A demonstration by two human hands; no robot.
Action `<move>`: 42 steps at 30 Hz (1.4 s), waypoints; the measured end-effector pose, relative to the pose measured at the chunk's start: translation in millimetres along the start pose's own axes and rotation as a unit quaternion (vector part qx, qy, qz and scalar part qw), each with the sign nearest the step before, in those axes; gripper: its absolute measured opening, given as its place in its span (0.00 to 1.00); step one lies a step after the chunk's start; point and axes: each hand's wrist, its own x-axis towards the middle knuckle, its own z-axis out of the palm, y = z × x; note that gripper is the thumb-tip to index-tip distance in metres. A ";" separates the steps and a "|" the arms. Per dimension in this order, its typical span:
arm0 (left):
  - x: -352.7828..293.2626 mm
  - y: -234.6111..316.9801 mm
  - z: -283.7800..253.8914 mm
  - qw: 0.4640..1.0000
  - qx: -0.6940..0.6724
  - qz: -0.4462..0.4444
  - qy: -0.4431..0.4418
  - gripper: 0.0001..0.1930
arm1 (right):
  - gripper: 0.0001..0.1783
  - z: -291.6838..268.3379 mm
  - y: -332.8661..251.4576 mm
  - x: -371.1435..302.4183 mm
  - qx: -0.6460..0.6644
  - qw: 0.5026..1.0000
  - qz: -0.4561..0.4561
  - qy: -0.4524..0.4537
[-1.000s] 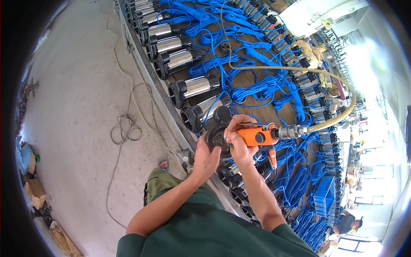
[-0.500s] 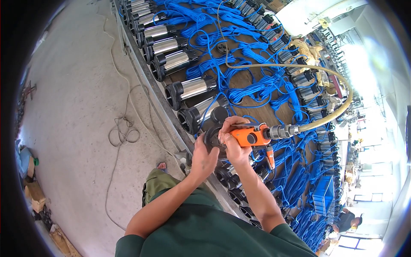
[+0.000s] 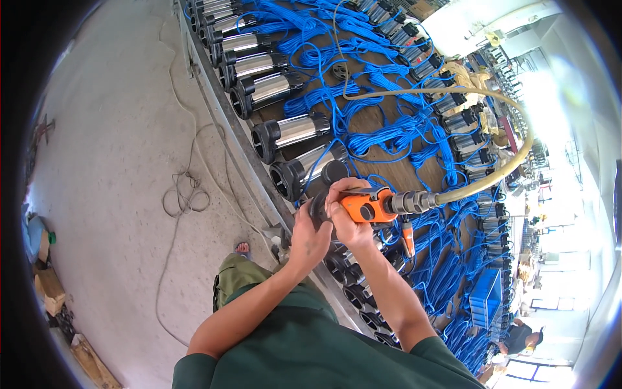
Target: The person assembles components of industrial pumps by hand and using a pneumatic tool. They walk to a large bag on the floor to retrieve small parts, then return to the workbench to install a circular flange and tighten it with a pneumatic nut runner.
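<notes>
My right hand is wrapped round an orange air tool. A metal coupling joins the tool to a yellowish air hose. Close beside it, my left hand curls round the black end piece of a submersible pump. The tool's working tip is hidden behind my right fingers, so I cannot tell whether it touches the pump. Next to my hands lies another steel-bodied pump with a black end, and a black round cap shows just above my right fingers.
Rows of similar pumps lie along the bench edge, with bundled blue cables between them. An orange-handled tool hangs near my right forearm. A blue crate and another person are at right. A loose cord crosses the floor.
My right hand and the orange air tool have shifted slightly left, closer to my left hand. The hose has moved along with it. My left hand stays at the pump's black end piece.
</notes>
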 end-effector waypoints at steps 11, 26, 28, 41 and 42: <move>-2.6 18.0 -2.9 0.996 -0.060 -0.052 -0.031 0.31 | 0.30 5.0 -33.7 12.9 -0.028 0.999 -0.002 0.037; 107.6 60.8 9.9 0.977 0.175 0.069 -0.096 0.18 | 0.19 -266.7 56.2 35.8 -0.523 0.777 0.291 0.195; 113.1 54.7 5.2 0.955 0.269 0.065 -0.111 0.20 | 0.19 -299.9 83.1 34.9 -0.532 0.756 0.333 0.184; -29.4 75.9 40.9 0.870 0.465 -0.016 -0.165 0.20 | 0.23 -471.3 173.9 68.0 -0.679 0.693 0.200 0.137; -45.1 77.8 36.0 0.868 0.474 -0.035 -0.144 0.21 | 0.24 -446.5 172.9 72.4 -0.682 0.691 0.163 0.175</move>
